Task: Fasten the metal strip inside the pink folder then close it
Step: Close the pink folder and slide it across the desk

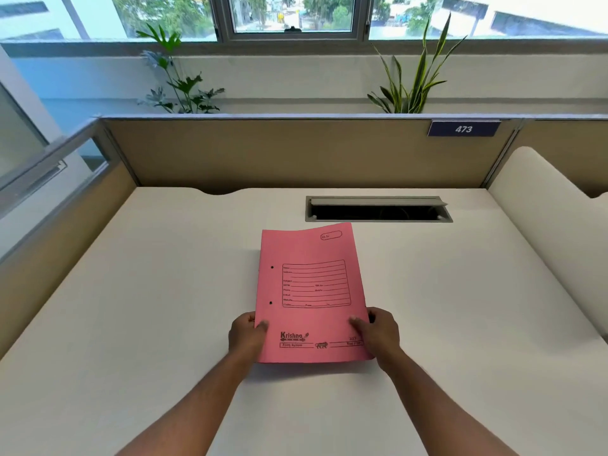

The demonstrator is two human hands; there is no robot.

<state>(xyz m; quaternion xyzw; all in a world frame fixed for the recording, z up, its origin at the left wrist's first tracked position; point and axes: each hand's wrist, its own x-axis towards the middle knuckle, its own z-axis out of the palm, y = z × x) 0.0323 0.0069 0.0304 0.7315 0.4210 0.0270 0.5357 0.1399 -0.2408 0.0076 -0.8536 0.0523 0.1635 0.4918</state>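
One head-worn wide-angle view, looking forward and down over the white desk (131,324); close above it; partition (296,153) and window (292,18) across the frame's top.

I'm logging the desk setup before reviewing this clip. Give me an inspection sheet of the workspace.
Surface: white desk, bare around the folder.
Job's things: pink folder shut, printed cover up, two punch holes near its left edge; metal strip not visible.
Clutter: nothing seen.
Grippers: left hand grips the folder's near left edge, right hand its near right edge, thumbs on the cover.
Cables: nothing seen; cable hatch stands open, inside too dark to tell.
Surroundings: beige partition with plate 473, two plants and a window behind.
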